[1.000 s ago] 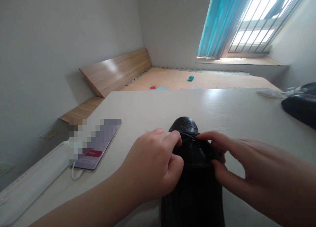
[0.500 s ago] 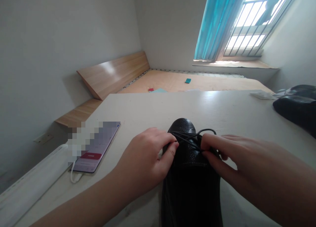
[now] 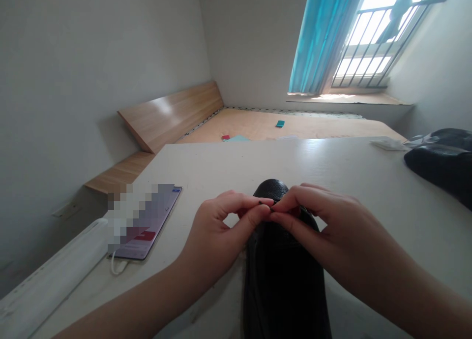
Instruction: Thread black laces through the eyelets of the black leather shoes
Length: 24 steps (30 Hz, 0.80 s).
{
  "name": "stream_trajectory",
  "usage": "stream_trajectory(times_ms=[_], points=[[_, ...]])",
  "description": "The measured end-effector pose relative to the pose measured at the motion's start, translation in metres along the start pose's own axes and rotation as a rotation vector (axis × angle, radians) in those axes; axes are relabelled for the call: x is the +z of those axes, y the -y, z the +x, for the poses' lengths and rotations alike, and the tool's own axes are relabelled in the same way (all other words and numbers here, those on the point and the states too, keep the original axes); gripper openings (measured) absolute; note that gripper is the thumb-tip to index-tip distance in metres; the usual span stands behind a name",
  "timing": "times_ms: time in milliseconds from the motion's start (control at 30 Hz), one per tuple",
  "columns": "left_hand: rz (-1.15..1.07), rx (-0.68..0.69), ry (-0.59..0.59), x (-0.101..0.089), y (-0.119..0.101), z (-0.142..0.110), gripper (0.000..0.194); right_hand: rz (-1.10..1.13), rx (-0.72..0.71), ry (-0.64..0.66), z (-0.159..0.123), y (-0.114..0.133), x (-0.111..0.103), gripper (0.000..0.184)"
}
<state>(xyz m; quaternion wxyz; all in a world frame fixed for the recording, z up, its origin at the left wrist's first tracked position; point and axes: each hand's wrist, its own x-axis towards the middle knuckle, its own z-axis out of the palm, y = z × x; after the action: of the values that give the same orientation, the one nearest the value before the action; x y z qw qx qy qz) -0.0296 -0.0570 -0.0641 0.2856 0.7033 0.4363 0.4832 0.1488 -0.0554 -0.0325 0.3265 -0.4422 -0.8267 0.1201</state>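
The shoe (image 3: 285,285) is black with a glossy, grained toe (image 3: 271,187). It stands upright on the table (image 3: 236,167), at 6 o'clock in the view, its toe pointing to 12 and its darker heel end running off the lower edge. The lace (image 3: 272,210), thin and dark, shows only in short bits just 6 o'clock of the toe; the rest is hidden.

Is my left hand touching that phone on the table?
Apart. The head view plainly shows a strip of white tabletop between your left hand and the phone.
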Motion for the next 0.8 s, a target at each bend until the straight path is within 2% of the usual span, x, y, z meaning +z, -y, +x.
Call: stream_trajectory(times_ms=[67, 167, 233, 400, 500, 567, 633, 733, 800], points=[[0.029, 0.024, 0.014, 0.0, 0.002, 0.0, 0.017, -0.05, -0.044, -0.037, 0.001, -0.005, 0.004, 0.013], [0.154, 0.231, 0.009, 0.0, 0.003, 0.0, 0.019, -0.104, -0.106, -0.079, 0.0, -0.008, 0.006, 0.014], [0.224, 0.317, -0.007, 0.001, 0.002, -0.001, 0.021, -0.162, -0.179, -0.121, -0.002, -0.007, 0.008, 0.015], [0.204, 0.247, 0.018, 0.001, -0.002, -0.005, 0.024, -0.328, -0.419, -0.237, -0.006, -0.006, 0.014, 0.02], [0.173, 0.215, 0.052, 0.0, -0.001, -0.006, 0.031, -0.313, -0.415, -0.25, -0.003, -0.006, 0.012, 0.016], [0.133, 0.206, 0.087, -0.002, 0.002, -0.004, 0.039, -0.139, -0.309, -0.219, 0.001, -0.004, 0.006, 0.012], [0.064, 0.172, 0.16, -0.003, 0.009, -0.001, 0.042, 0.212, -0.144, -0.158, 0.004, 0.001, -0.001, 0.011], [-0.058, 0.088, 0.32, -0.003, 0.021, 0.005, 0.045, 0.784, 0.077, 0.0, 0.002, 0.011, -0.009, 0.02], [-0.086, 0.072, 0.407, -0.002, 0.029, 0.008, 0.045, 0.989, 0.151, 0.131, -0.009, 0.02, -0.011, 0.024]])
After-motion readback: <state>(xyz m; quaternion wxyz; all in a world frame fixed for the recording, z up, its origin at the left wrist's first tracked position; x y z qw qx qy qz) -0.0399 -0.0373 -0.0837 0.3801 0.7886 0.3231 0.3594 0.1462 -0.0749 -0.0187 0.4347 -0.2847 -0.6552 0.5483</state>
